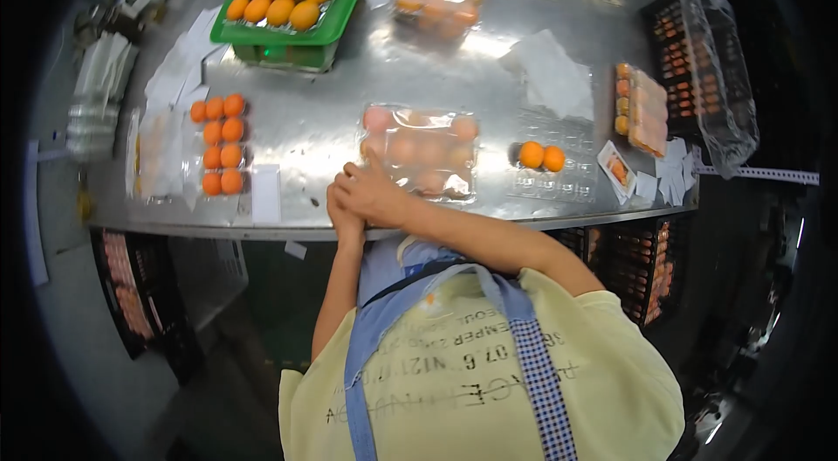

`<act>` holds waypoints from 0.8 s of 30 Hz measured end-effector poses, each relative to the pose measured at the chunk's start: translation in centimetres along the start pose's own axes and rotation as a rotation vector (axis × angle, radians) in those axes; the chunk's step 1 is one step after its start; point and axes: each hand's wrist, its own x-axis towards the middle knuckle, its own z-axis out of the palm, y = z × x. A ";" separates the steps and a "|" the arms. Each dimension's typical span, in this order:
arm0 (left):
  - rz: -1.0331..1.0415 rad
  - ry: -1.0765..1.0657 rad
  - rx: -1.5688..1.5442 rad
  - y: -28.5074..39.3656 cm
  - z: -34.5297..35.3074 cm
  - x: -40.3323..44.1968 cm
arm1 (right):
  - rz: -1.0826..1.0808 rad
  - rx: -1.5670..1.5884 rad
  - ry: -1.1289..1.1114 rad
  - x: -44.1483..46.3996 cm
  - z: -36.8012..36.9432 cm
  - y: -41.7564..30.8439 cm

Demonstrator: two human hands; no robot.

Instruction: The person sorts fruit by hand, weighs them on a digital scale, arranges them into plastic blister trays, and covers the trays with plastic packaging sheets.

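Note:
Right in front of me on the metal table lies a clear plastic clamshell pack (422, 149) with round orange fruit inside, blurred by glare. My right hand (377, 193) reaches across to the pack's lower left corner. One finger points up along the pack's left edge, while the other fingers bend over my left hand. Just below and against it is my left hand (344, 215), its fingers mostly hidden. Whatever may be pinched between the hands is too small to make out.
To the left, an open clear tray (212, 147) holds orange fruit; a white card (265, 194) lies beside it. A green tray (336, 29) of fruit stands at the back left. Another tray (552, 186) holds two fruits. Filled packs (642, 107) and a black crate (685, 51) are at right.

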 end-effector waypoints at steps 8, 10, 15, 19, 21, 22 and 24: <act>-0.211 -0.086 -0.208 1.8 0.5 0.0 | 0.277 0.302 0.121 3.4 -11.3 5.9; -0.212 -0.091 -0.197 1.3 0.4 0.1 | 0.213 0.310 0.174 3.6 -11.9 7.5; -0.030 -0.081 0.188 2.0 0.0 0.2 | 0.129 0.305 0.177 4.1 -11.4 8.0; 0.289 -0.130 0.452 10.8 2.4 -2.3 | 0.142 0.311 0.121 3.9 -9.9 6.4; -0.020 -0.690 0.266 12.0 4.6 -2.0 | 0.145 0.308 0.096 3.8 -9.5 6.1; 0.145 -0.632 0.176 10.7 6.8 -1.7 | 0.134 0.308 0.089 3.5 -8.9 6.1; 0.374 -0.552 0.151 7.9 8.9 -1.3 | 0.138 0.367 0.146 2.9 -9.2 6.2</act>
